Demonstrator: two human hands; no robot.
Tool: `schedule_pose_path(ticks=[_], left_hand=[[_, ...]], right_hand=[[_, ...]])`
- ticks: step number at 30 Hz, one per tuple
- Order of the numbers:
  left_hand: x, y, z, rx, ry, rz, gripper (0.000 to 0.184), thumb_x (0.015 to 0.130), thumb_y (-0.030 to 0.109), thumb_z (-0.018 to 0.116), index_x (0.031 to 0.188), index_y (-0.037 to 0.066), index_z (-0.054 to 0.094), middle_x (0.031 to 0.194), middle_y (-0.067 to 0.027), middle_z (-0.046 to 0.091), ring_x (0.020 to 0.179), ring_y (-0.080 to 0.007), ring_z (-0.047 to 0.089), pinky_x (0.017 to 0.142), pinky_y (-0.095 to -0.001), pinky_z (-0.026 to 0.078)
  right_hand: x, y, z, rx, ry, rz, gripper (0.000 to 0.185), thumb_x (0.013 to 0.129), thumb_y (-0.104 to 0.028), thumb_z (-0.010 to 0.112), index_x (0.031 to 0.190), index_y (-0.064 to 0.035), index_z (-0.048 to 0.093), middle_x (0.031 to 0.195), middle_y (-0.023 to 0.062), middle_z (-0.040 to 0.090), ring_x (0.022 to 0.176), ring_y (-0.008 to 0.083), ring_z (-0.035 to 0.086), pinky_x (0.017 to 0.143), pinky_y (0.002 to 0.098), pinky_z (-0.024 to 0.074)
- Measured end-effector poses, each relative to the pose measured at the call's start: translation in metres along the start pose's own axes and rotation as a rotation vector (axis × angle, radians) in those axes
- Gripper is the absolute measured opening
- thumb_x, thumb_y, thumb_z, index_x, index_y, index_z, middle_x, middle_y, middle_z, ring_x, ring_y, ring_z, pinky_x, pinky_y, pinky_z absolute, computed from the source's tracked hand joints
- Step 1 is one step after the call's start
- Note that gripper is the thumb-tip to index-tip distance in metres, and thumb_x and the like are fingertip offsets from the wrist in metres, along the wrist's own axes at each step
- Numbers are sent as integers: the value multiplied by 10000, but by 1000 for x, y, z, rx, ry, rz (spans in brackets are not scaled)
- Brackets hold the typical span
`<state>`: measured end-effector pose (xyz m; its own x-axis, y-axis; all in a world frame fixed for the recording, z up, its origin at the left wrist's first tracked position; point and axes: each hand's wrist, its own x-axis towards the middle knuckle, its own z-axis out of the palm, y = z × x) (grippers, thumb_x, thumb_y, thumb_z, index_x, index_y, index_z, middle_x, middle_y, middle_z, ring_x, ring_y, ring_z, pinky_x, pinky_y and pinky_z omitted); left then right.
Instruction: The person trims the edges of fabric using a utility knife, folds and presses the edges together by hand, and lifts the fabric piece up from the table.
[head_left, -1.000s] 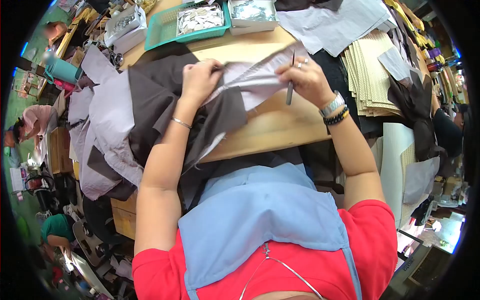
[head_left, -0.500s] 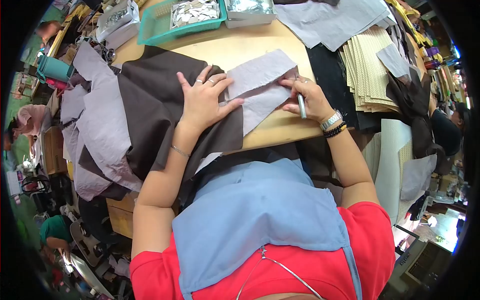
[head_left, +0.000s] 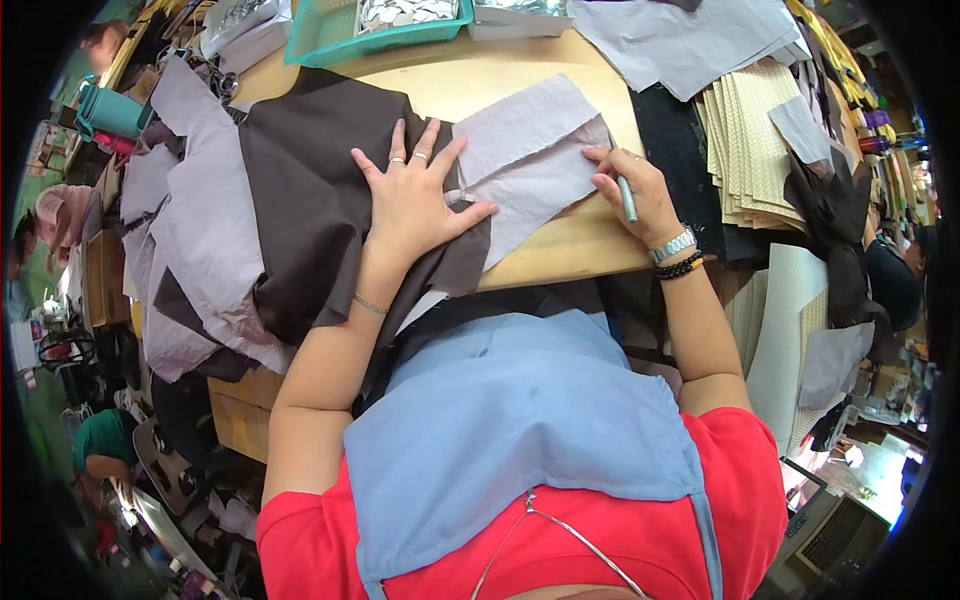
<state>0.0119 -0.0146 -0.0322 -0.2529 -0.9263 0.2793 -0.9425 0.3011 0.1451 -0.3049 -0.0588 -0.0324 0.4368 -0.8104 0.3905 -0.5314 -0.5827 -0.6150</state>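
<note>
the hands are kept apart. the left hand (head_left: 412, 205) is laid flat on the dark cloth (head_left: 305, 170), fingers spread, its thumb pointed toward the pale piece (head_left: 540, 165). a pen (head_left: 627, 200) is gripped in the curled right hand (head_left: 653, 200), whose fingertips are placed at the right edge of the pale piece. the pale piece is spread on the table (head_left: 450, 85), beside the dark cloth. a basket (head_left: 345, 50) is set at the back.
</note>
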Motion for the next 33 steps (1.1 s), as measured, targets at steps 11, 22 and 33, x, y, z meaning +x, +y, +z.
schedule_pose_path(ticks=[11,22,33], left_hand=[[0,-2,-2,-31,-96,-68,989,621,838,676,1427,278,559,1597,-148,339,1431,-503,309,1016,-848,102],[1,-1,-4,-73,-62,-77,964,577,821,714,1387,311,599,1594,-223,302,1421,-519,314,1016,-844,126],[0,-2,-1,-95,-31,-75,966,571,787,742,1388,293,593,1585,-226,316,1417,-516,325,1027,-834,141]], right_hand=[[32,-50,21,670,177,334,276,1023,-180,584,1207,-1,687,991,82,685,900,131,655,795,250,551],[43,-69,75,619,-31,203,142,921,-39,689,1048,8,645,992,53,701,928,112,685,824,262,566],[37,-64,83,600,-84,188,102,927,3,659,1009,14,599,936,69,688,873,107,685,777,250,568]])
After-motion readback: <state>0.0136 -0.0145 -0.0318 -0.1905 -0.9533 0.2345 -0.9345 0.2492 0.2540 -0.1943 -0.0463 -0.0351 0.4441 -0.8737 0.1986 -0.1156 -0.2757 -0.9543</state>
